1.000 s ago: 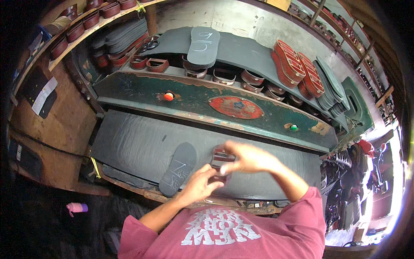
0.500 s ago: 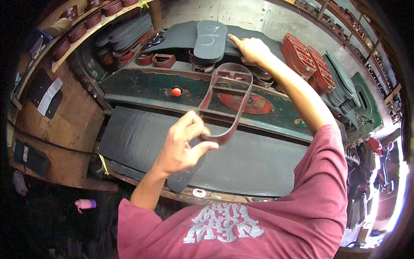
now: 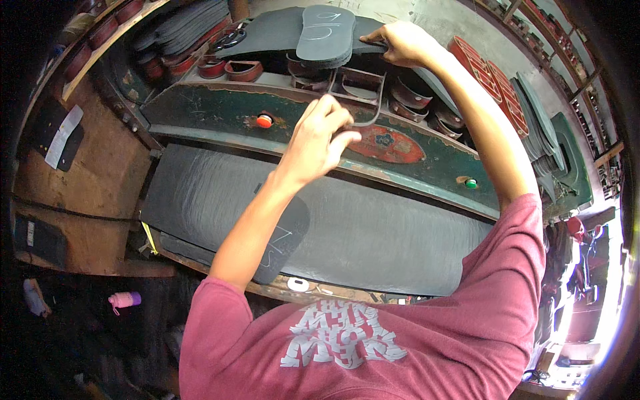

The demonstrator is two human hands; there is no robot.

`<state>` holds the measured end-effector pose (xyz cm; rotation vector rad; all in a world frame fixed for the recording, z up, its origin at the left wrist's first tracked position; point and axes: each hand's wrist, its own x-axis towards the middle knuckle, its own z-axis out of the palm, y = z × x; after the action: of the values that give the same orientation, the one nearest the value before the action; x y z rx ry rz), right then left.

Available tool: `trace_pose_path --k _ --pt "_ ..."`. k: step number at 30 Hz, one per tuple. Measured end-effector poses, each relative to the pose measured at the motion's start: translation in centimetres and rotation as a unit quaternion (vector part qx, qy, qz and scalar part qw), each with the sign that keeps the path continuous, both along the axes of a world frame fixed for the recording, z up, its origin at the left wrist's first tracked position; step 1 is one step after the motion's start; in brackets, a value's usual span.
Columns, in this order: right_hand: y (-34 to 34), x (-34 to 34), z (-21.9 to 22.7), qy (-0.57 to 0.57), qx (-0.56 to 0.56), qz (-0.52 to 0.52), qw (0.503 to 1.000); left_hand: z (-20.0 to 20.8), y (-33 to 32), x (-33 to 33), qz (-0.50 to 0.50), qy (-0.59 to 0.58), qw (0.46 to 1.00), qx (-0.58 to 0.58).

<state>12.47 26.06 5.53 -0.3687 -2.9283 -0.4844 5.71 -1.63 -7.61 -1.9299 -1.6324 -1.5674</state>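
Left hand point(image 3: 317, 143) is half closed, and the near end of a metal frame point(image 3: 369, 123) is held at its bent fingers, over the green beam point(image 3: 207, 110); whether the far ledge point(image 3: 273, 79) is also touched by it cannot be told. Farther right, the right hand point(image 3: 408, 45) is loosely curled, its index finger pointed left toward stacked grey soles point(image 3: 325, 33); nothing is seen gripped.

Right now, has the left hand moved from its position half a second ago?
Yes. Against the orange push button, the left hand has moved forward and slightly right.
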Motion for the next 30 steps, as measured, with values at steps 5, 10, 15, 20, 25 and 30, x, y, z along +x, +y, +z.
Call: trace_pose_path --k 5,10,15,20,25,30 --pt "0.0 0.4 0.8 0.022 0.015 0.042 0.999 -0.3 7.5 -2.6 0.055 0.019 0.998 0.034" --pt "-1.7 1.0 1.1 0.001 0.009 0.004 1.000 -1.3 9.7 -1.6 0.098 -0.030 0.990 0.096" --pt "-3.3 2.4 0.0 0.019 -0.023 -0.031 0.999 -2.5 3.7 0.1 0.116 -0.200 0.967 0.106" --pt "-3.8 3.0 -0.3 0.027 -0.090 -0.020 0.995 1.7 3.9 -4.6 -0.002 -0.545 0.838 0.004" --pt "-2.5 6.2 1.2 0.115 -0.178 -0.042 0.976 4.7 7.3 -7.9 0.016 -0.506 0.861 -0.045" --pt "-0.1 13.9 1.9 0.149 -0.088 -0.151 0.973 4.4 6.9 -9.2 -0.012 -0.514 0.851 -0.103"
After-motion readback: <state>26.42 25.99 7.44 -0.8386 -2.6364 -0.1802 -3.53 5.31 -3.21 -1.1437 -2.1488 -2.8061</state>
